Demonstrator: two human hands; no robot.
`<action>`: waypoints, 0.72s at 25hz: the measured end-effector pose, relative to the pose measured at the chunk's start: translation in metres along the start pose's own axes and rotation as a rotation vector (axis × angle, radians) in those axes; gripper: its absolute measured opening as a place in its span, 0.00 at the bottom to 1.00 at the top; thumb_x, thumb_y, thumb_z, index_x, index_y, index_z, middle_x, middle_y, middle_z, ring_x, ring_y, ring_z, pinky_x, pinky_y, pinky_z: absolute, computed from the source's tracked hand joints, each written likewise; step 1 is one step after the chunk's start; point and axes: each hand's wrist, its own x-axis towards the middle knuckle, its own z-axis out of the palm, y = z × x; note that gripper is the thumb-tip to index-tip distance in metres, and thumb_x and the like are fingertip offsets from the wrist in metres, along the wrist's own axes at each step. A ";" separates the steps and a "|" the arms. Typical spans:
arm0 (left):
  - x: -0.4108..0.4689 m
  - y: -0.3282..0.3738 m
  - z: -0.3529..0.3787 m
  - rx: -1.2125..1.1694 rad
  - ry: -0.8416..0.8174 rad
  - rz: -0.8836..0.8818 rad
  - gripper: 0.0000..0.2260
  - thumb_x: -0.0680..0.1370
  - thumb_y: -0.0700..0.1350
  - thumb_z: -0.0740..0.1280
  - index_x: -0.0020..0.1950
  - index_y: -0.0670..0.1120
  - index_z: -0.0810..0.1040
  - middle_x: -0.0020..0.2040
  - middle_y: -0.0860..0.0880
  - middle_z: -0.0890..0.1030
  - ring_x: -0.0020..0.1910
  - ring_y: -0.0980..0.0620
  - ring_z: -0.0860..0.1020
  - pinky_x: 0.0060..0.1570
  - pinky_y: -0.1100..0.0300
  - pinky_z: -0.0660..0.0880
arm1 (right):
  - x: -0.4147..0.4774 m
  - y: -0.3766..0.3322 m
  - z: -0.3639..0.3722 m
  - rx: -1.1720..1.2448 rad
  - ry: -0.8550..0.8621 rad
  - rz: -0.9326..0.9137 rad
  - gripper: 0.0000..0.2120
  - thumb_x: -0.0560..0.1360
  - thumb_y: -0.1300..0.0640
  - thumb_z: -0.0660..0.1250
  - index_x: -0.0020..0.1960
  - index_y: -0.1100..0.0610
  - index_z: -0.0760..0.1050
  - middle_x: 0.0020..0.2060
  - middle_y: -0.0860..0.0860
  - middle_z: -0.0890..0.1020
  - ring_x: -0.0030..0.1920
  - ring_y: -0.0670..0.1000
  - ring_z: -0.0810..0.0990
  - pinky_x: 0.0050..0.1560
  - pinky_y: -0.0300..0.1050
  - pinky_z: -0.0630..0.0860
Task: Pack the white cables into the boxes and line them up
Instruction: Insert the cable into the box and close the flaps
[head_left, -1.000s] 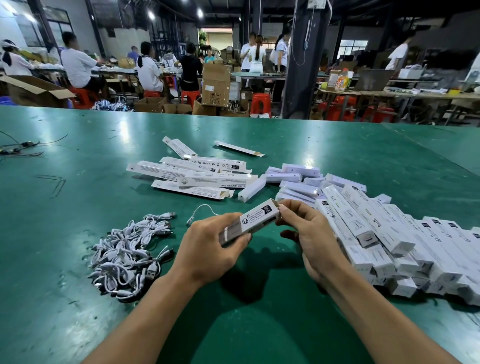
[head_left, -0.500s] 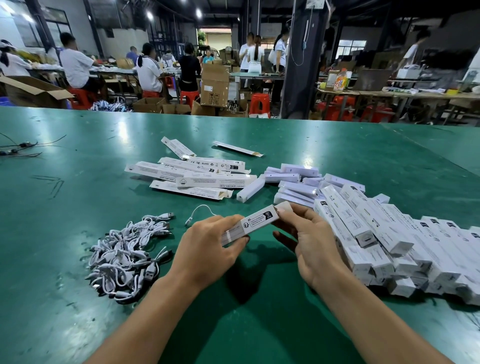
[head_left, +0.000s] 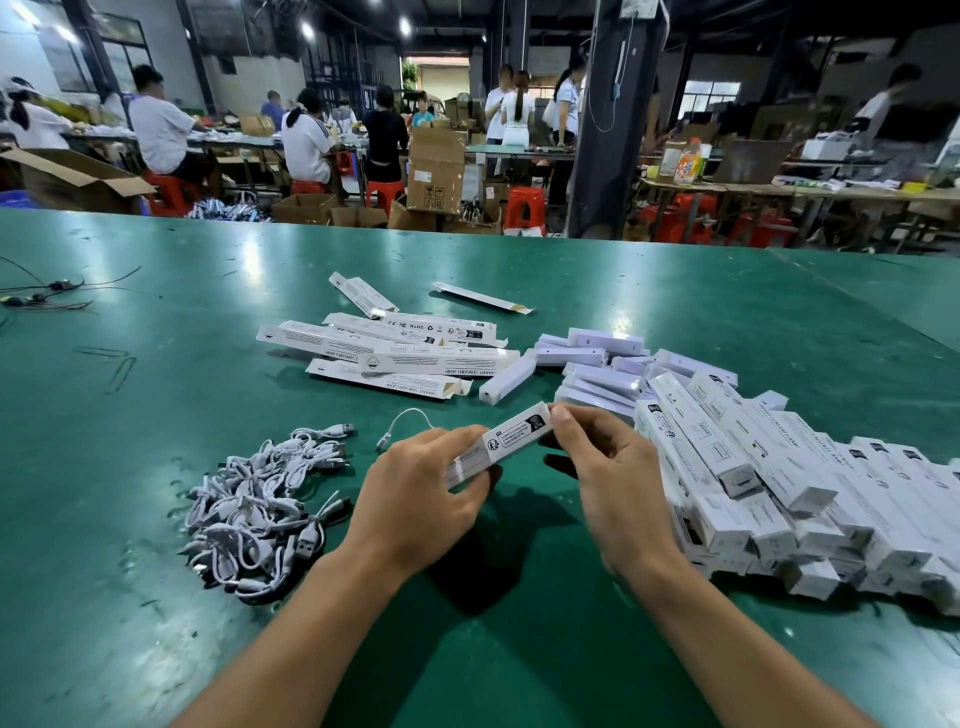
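Cables (head_left: 260, 509), white and tangled, heap toward the worktop's (head_left: 156, 415) near left corner. Left hand (head_left: 415, 493) grips a slim white box (head_left: 511, 439) over the near edge, contents hidden; right hand (head_left: 618, 483) pinches its far end. Closed boxes (head_left: 753, 467) pile toward the right edge.

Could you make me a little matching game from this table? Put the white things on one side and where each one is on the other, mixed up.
Things
1. tangled white cables
2. single box
3. flattened cartons
4. stacked closed boxes

Places
A. gripped by the left hand, its end pinched by the right hand
B. on the green table, right of the right hand
C. on the table, left of the left hand
D. farther back, mid-table

Pairs: 1-C, 2-A, 3-D, 4-B
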 end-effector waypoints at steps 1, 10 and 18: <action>0.000 0.000 0.001 0.003 -0.008 0.001 0.16 0.74 0.50 0.74 0.61 0.52 0.83 0.49 0.53 0.85 0.44 0.49 0.81 0.46 0.51 0.79 | 0.001 0.001 0.000 0.035 0.019 0.037 0.04 0.79 0.53 0.71 0.50 0.50 0.85 0.45 0.48 0.88 0.50 0.47 0.86 0.53 0.44 0.82; 0.000 0.003 0.001 0.069 -0.042 0.030 0.17 0.74 0.50 0.74 0.63 0.53 0.83 0.46 0.54 0.83 0.42 0.49 0.81 0.44 0.52 0.79 | 0.002 0.006 -0.006 -0.284 0.093 -0.160 0.05 0.80 0.53 0.70 0.49 0.52 0.85 0.35 0.42 0.85 0.34 0.44 0.82 0.37 0.40 0.80; 0.001 0.000 0.000 -0.012 -0.048 -0.004 0.16 0.75 0.52 0.73 0.63 0.53 0.82 0.45 0.53 0.84 0.41 0.49 0.80 0.44 0.51 0.79 | -0.001 0.005 -0.002 -0.251 0.059 -0.207 0.08 0.79 0.57 0.72 0.57 0.51 0.84 0.45 0.41 0.87 0.47 0.37 0.85 0.56 0.37 0.81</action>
